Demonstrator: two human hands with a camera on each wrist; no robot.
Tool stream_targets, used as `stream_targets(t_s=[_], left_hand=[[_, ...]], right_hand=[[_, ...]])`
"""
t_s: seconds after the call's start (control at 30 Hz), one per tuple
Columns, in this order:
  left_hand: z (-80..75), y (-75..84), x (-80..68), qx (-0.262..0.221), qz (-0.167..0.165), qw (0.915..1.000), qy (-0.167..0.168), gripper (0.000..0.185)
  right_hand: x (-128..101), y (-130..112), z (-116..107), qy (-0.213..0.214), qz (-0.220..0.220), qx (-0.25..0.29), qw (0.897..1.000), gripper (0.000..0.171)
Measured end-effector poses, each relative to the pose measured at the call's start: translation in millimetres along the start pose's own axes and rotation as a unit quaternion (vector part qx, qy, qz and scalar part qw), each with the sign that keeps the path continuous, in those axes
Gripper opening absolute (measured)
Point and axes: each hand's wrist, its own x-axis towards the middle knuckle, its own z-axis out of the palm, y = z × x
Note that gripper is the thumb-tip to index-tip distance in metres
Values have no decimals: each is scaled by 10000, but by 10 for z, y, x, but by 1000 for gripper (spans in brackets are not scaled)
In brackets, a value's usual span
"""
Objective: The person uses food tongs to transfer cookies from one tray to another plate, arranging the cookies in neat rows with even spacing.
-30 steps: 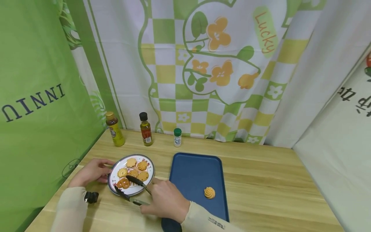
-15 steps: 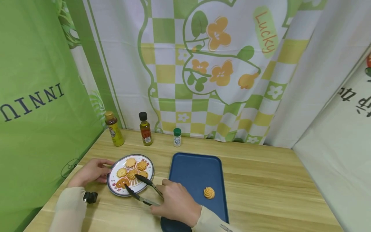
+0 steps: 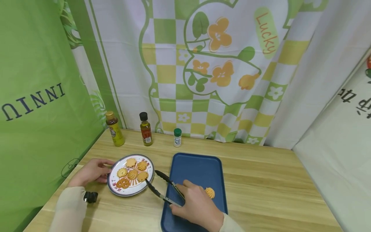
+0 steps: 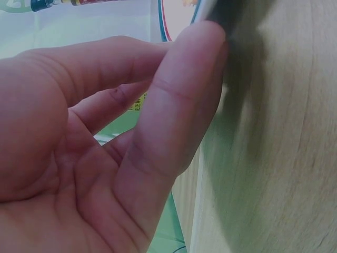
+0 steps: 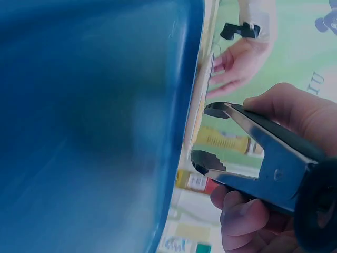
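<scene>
A white patterned plate [image 3: 112, 183] holds several golden cookies [image 3: 133, 174]. My left hand [image 3: 92, 172] lies at its left side, thumb and fingertips resting against the rim [image 4: 209, 9]. My right hand [image 3: 200, 207] grips black-tipped metal tongs [image 3: 162, 190] over the front left of the blue tray [image 3: 192, 169]. The tong tips are spread and empty, just right of the plate. In the right wrist view the tongs [image 5: 263, 158] gape with nothing between them. One swirl cookie [image 3: 210, 192] lies on the tray, partly hidden behind my right hand.
Two sauce bottles [image 3: 114, 132] [image 3: 146, 133] and a small green-capped jar [image 3: 177, 137] stand at the back of the wooden table [image 3: 275, 187]. Green and checked curtains close in the left and back. Bare tabletop stretches to the right of the tray.
My right hand has drawn the tongs back from over the plate's cookies rightward to the tray's edge, tips empty. The left hand has stayed at the plate.
</scene>
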Motion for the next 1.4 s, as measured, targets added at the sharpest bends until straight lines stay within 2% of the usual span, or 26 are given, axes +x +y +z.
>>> stream_targets(t_s=[0.27,0.5,0.77,1.0,1.17,1.4], left_hand=[[-17,-32,16,27,18,10000,-18,48],[8,-48,48,38,1,10000,-9,49],[23,-20,59,38,81,9999,-54,50],[-16,-29,46,94,88,9999,-74,51],[-46,-30,46,56,36,9999,-117,54],[-25,-35,40,32,-29,9999,-128,54]], right_hand=[[-295,276,-145,145,483,-7,9987,58],[-519,441,-273,459,844,-465,9943,62],[-773,570,-433,396,1560,-628,9850,66],[-996,648,-458,464,1728,-479,9827,68],[-1103,668,-484,509,1971,-616,9771,69],[-1273,761,-455,342,2289,-595,9710,67]])
